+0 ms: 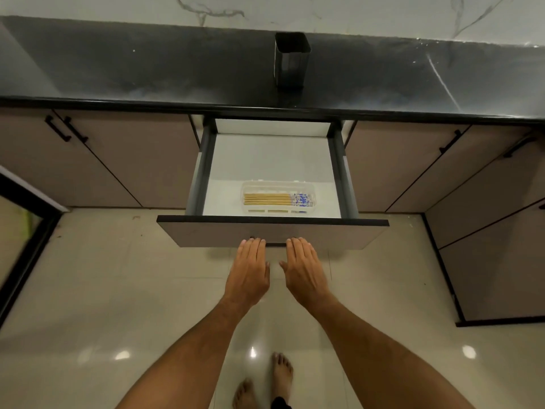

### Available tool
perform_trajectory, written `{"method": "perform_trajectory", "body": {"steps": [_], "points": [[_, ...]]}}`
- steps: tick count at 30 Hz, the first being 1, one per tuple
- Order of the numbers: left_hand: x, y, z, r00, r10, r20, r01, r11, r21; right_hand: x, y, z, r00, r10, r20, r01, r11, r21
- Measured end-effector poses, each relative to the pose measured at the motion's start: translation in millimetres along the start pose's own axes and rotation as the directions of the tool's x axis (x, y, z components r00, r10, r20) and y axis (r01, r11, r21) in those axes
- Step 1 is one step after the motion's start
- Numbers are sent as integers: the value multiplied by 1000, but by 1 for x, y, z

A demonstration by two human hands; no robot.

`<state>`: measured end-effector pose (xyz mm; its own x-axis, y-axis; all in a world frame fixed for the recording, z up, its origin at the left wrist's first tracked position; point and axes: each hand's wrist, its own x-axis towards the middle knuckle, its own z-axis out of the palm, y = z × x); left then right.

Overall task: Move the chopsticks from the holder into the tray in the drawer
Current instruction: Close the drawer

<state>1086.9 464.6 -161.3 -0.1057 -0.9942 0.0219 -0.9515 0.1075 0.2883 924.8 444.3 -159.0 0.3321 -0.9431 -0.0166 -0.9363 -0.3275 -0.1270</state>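
Several wooden chopsticks [277,199] with blue-and-white ends lie side by side in a clear plastic tray [250,187] at the front of the open drawer [272,231]. A dark metal holder [292,62] stands on the black countertop [147,63] behind the drawer; nothing sticks out of it. My left hand [249,271] and my right hand [303,270] reach forward with straight fingers, their fingertips touching the drawer's front panel near its lower edge. Neither hand holds anything.
Closed cabinet doors with black handles [66,129] flank the drawer on both sides. A cabinet run [486,246] juts forward at the right. Glossy tiled floor [118,290] lies below, with my bare feet [281,376] on it. A dark-framed glass door [26,231] stands at the left.
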Motion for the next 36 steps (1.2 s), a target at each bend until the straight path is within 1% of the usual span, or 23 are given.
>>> {"method": "perform_trajectory", "body": {"steps": [5, 7, 10, 12, 14, 15, 17, 18, 19, 20, 21, 22, 23, 24, 25, 26, 27, 29, 30, 31, 33, 34, 36], "points": [[23, -2, 14, 994, 103, 24, -104, 993, 48, 26, 3, 9, 994, -79, 82, 77, 997, 30], [38, -6, 21, 988, 139, 66, -142, 989, 50, 41, 5, 14, 988, -110, 110, 107, 994, 29], [56, -13, 34, 977, 127, 171, -131, 991, 11, 61, 9, 22, 976, -121, 183, 116, 993, 35], [68, -18, 44, 965, 81, 249, -80, 997, -15, 73, 11, 27, 966, -115, 233, 107, 993, 48], [80, -23, 53, 948, 41, 315, -47, 999, 12, 84, 13, 30, 952, -99, 288, 87, 995, 56], [85, -27, 55, 941, 62, 333, -85, 995, 55, 89, 15, 32, 945, -88, 316, 77, 996, 47], [94, -33, 62, 916, 103, 388, -137, 989, 62, 100, 20, 36, 931, -74, 357, 69, 997, 27], [94, -37, 64, 926, 133, 352, -161, 986, 52, 106, 22, 38, 926, -78, 370, 75, 997, 23], [97, -36, 62, 952, 112, 286, -134, 989, 56, 112, 24, 39, 921, -85, 380, 85, 996, 17], [104, -36, 66, 961, 70, 268, -89, 994, 60, 119, 27, 40, 917, -90, 388, 94, 996, 9], [110, -37, 73, 958, 98, 269, -122, 990, 74, 126, 28, 42, 916, -92, 390, 100, 995, 0], [121, -37, 81, 937, 147, 316, -191, 975, 113, 134, 30, 43, 918, -94, 386, 105, 994, -7], [134, -35, 86, 929, 165, 330, -234, 956, 180, 144, 32, 43, 920, -96, 380, 109, 994, -14], [150, -31, 84, 952, 94, 293, -158, 966, 204, 155, 34, 43, 923, -100, 370, 116, 993, -21], [166, -32, 75, 965, -14, 261, -30, 986, 162, 168, 37, 43, 929, -110, 354, 128, 991, -28], [178, -36, 74, 964, -93, 248, 64, 990, 124, 182, 40, 42, 935, -123, 331, 141, 990, -31], [192, -38, 76, 949, -139, 284, 109, 987, 117, 197, 44, 40, 942, -134, 309, 149, 988, -28], [223, -43, 76, 960, -115, 256, 87, 989, 119, 226, 52, 37, 948, -143, 284, 154, 988, -19], [236, -48, 81, 978, -42, 206, 3, 983, 186, 240, 55, 36, 950, -146, 277, 157, 987, -19], [249, -51, 81, 982, -36, 187, -1, 982, 190, 253, 58, 35, 951, -150, 269, 161, 987, -20], [275, -55, 82, 980, -25, 199, -26, 968, 248, 280, 64, 35, 956, -158, 249, 167, 986, -16], [288, -59, 84, 980, 12, 197, -70, 955, 289, 293, 68, 34, 958, -162, 237, 170, 985, -15], [318, -63, 83, 978, 12, 209, -78, 949, 307, 318, 74, 33, 966, -163, 201, 170, 985, -15]]}}
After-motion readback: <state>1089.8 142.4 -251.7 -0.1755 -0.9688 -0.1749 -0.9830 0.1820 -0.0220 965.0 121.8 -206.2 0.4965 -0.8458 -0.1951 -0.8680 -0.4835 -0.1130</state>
